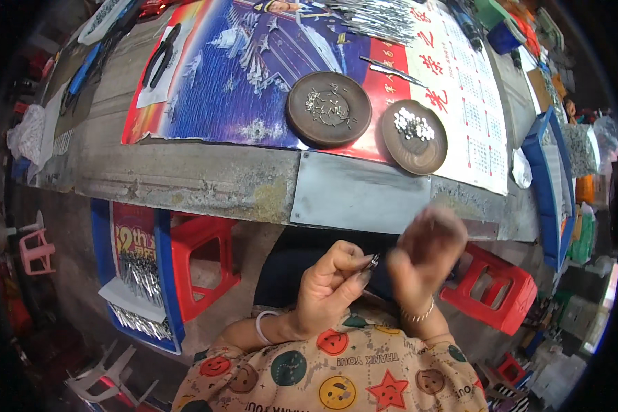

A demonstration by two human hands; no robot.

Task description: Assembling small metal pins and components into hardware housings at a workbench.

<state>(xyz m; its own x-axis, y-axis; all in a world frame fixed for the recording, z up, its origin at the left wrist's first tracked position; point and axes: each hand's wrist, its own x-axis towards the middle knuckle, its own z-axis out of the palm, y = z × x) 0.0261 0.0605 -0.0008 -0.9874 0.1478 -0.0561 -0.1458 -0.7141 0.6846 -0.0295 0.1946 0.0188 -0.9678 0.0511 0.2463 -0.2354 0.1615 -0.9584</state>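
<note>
From my feed the wearer has two bare hands, no gloves: left hand (329,285) and right hand (422,257), the right one motion-blurred so I can't make out finger detail. Left wrist carries a plain white bangle (261,326); right wrist carries a thin beaded bracelet (419,316), gold-toned as far as I can tell. Garment (336,374) at the bottom edge is beige cloth printed with round smiley faces in orange, yellow, dark green and teal, plus a red star and some lettering.
</note>
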